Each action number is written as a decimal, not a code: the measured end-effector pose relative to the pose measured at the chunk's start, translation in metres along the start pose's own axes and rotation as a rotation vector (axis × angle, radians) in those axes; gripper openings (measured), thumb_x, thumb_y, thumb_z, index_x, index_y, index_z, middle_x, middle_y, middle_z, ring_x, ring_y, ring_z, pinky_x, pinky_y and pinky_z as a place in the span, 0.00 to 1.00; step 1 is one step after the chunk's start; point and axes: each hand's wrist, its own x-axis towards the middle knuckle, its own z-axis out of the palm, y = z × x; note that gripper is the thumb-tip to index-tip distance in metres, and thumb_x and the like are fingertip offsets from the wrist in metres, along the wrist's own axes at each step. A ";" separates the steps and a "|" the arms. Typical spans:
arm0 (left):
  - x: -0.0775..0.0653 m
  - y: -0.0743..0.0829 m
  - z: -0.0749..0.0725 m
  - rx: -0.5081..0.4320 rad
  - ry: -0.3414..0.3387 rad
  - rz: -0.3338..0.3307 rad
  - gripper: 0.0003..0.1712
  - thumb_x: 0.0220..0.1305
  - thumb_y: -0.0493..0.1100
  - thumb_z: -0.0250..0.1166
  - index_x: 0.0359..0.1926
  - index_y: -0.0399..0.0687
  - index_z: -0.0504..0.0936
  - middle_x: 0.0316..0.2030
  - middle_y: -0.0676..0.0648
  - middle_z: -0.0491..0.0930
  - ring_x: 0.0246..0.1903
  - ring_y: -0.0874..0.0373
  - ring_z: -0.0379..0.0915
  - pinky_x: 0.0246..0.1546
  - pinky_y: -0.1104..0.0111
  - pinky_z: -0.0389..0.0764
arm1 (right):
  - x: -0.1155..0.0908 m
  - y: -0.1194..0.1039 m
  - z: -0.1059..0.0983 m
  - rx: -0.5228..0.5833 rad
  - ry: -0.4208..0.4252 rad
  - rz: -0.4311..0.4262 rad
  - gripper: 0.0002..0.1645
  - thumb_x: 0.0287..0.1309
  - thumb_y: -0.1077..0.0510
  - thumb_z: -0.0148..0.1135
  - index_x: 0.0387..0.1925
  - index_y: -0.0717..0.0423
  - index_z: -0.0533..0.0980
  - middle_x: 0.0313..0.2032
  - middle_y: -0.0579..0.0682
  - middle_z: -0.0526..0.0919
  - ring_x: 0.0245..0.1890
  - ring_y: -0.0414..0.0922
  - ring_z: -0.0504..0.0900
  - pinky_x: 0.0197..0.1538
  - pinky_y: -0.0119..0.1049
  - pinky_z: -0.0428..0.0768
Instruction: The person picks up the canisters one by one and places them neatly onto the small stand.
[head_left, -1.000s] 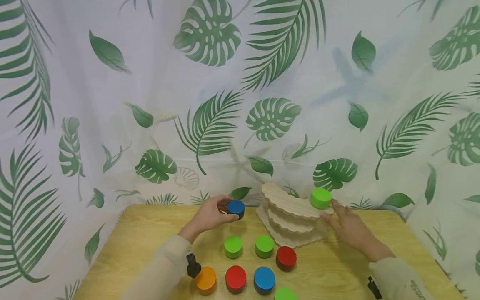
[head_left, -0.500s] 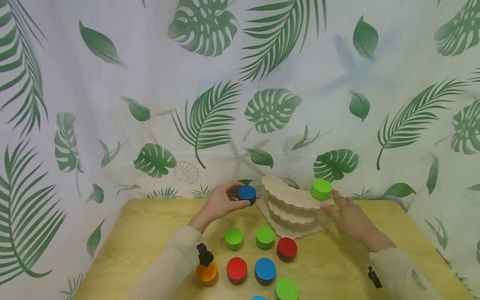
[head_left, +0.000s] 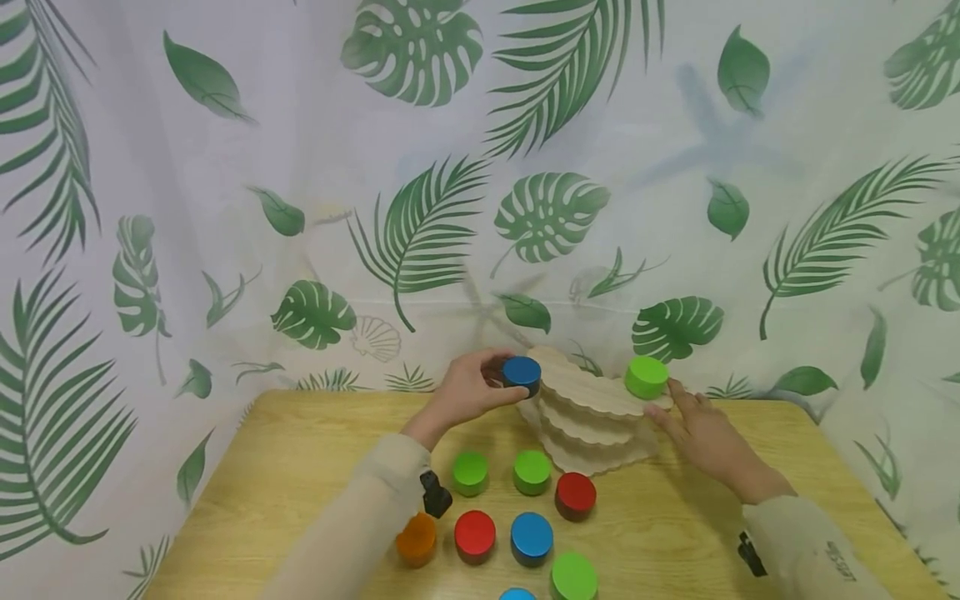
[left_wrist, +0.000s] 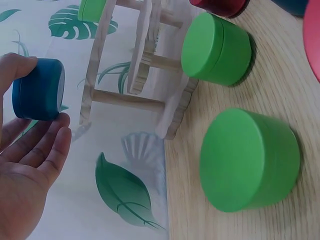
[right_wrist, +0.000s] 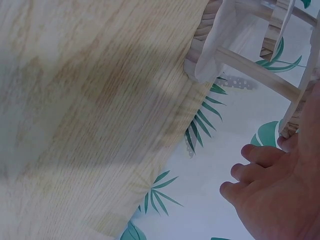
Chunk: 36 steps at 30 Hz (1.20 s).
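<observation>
A tiered wooden stand (head_left: 588, 393) with scalloped edges stands at the back of the table. My left hand (head_left: 467, 390) pinches a small round blue tin (head_left: 522, 377) between thumb and fingers, level with the top tier's left end. The left wrist view shows a gap between this tin (left_wrist: 39, 90) and the stand (left_wrist: 95, 65). My right hand (head_left: 701, 437) grips the right tip of the top tier, beside a light green tin (head_left: 647, 378) resting there. In the right wrist view, the right hand's (right_wrist: 280, 185) thumb is hidden.
In front of the stand, two green tins (head_left: 470, 473), a dark red tin (head_left: 576, 497), a red tin (head_left: 475, 537), a blue tin (head_left: 532, 539) and an orange tin (head_left: 417, 540) stand on the wooden table (head_left: 300, 467). A leaf-print cloth (head_left: 435, 125) hangs behind.
My left hand has carried the blue tin rightward and slightly up, to the stand's top left end. My right hand keeps its hold on the top tier. The head view has tilted slightly downward.
</observation>
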 end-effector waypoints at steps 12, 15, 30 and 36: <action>0.014 0.011 0.014 0.007 0.005 0.011 0.34 0.61 0.48 0.78 0.66 0.43 0.81 0.52 0.42 0.88 0.46 0.53 0.86 0.47 0.71 0.85 | -0.002 -0.001 -0.002 0.006 -0.015 0.016 0.53 0.81 0.32 0.40 0.81 0.72 0.46 0.75 0.80 0.56 0.73 0.85 0.52 0.68 0.81 0.58; 0.017 0.015 0.019 0.017 0.006 0.010 0.35 0.60 0.48 0.79 0.66 0.42 0.81 0.51 0.42 0.88 0.45 0.55 0.85 0.46 0.72 0.85 | -0.002 -0.002 -0.002 0.010 -0.018 0.016 0.53 0.81 0.32 0.40 0.81 0.72 0.46 0.75 0.80 0.56 0.73 0.84 0.52 0.68 0.81 0.58; 0.035 0.032 0.050 -0.007 -0.022 0.008 0.34 0.58 0.46 0.80 0.63 0.41 0.82 0.50 0.41 0.88 0.44 0.57 0.85 0.43 0.75 0.84 | -0.003 -0.001 -0.002 0.000 -0.008 0.011 0.51 0.82 0.34 0.41 0.81 0.72 0.47 0.74 0.80 0.58 0.72 0.85 0.54 0.67 0.81 0.60; 0.039 0.035 0.061 0.044 -0.032 0.009 0.34 0.58 0.49 0.81 0.63 0.43 0.82 0.51 0.44 0.88 0.45 0.59 0.85 0.45 0.76 0.83 | -0.003 -0.002 -0.002 -0.009 -0.003 0.013 0.51 0.82 0.33 0.42 0.81 0.72 0.48 0.75 0.80 0.58 0.71 0.85 0.55 0.66 0.81 0.62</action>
